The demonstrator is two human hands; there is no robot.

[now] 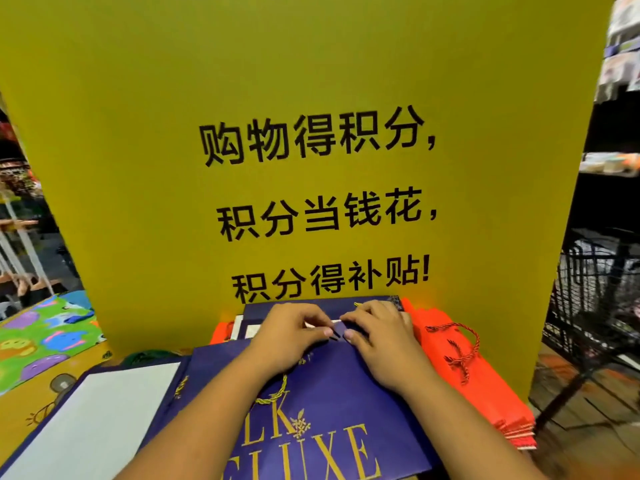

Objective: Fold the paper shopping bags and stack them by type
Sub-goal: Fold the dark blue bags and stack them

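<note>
Your left hand (291, 336) and your right hand (379, 341) are both on the blue bag (329, 407). The blue bag lies flat in front of you, with gold letters on it. Your hands sit close together at its far edge. The fingers on both hands are bent, and they pinch that edge with your thumbs. Your thumb tips almost touch each other. A gold rope (277, 393) peeks out from under your left wrist.

The red bags (495, 400) lie flat in a pile just to the right, touching the blue bag. A red and black rope (462, 355) lies on top of them. Another dark bag (311, 306) lies behind your hands, against the big yellow sign (311, 81). A bag with a white face (100, 420) lies to the left. Past it is a green bag (48, 334) with purple blobs. A black wire basket (595, 299) stands on the far right.
</note>
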